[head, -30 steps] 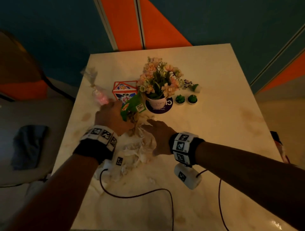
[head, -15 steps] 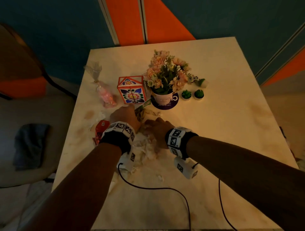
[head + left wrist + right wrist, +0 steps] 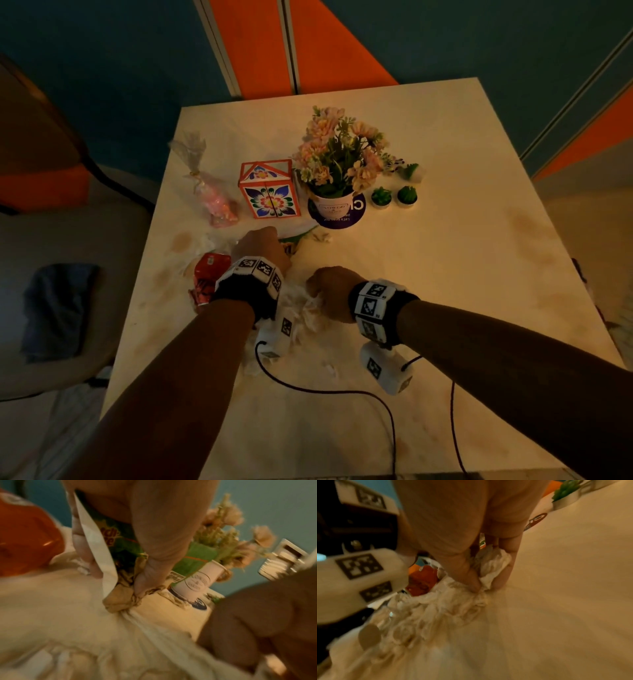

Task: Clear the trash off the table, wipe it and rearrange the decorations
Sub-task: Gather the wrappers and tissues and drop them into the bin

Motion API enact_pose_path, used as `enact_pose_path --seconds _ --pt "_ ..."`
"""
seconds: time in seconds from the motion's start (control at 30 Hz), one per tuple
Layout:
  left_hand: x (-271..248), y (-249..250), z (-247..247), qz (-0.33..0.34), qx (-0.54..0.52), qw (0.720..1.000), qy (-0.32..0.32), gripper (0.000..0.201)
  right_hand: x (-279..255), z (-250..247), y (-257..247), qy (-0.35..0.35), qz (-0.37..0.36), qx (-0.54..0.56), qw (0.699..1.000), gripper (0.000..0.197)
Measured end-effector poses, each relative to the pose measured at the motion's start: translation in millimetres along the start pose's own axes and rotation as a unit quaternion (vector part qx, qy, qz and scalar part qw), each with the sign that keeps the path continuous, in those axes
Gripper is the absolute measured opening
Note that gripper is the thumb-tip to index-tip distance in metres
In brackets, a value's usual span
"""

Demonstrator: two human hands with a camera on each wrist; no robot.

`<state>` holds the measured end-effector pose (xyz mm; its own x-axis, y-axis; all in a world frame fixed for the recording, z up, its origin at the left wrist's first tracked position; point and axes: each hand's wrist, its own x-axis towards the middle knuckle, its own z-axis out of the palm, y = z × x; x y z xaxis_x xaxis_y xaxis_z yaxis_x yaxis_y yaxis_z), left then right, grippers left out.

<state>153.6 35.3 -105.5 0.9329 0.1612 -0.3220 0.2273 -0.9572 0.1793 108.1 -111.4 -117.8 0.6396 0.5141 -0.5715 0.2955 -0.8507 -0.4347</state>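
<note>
Table [image 3: 445,274] holds tissues [image 3: 308,308], flowerpot [image 3: 334,205].

1. The right hand [image 3: 471,540] reaches down, its fingers [image 3: 467,577] curled into a bunch of crumpled white tissue [image 3: 491,566].
2. More tissue trails toward the camera across the pale worktop [image 3: 565,588].
3. A red wrapper [image 3: 421,582] lies just behind the pile (partly hidden by it).
4. A small green plant [image 3: 566,489] sits at the far top right.
5. The other wrist's marker-covered white unit [image 3: 359,577] fills the left.
</note>
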Motion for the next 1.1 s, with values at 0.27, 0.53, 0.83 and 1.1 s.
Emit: enact_pose_path --seconds 0.27,0.53,0.83,1.1 --pt "-18.7 -20.6 -16.9 -0.059 -0.206 0.977 -0.002 0.016 -38.7 -34.3 40.7 0.146 0.068 0.153 0.975 0.032" --pt "-53.2 -36.8 -25.2 -0.094 -0.575 0.813 0.000 0.025 -102.3 -54.9 105.7 0.266 0.067 0.337 0.901 0.038" --pt "-81.5 41.7 -21.7 -0.030 -0.692 0.709 -0.133 0.037 -163.6 -46.0 146.3 0.313 0.017 0.470 0.825 0.026" --pt "-113.6 185.2 -18.8 0.140 -0.582 0.778 -0.191 0.028 -262.5 -34.1 228.7 0.419 0.110 0.530 0.729 0.031"
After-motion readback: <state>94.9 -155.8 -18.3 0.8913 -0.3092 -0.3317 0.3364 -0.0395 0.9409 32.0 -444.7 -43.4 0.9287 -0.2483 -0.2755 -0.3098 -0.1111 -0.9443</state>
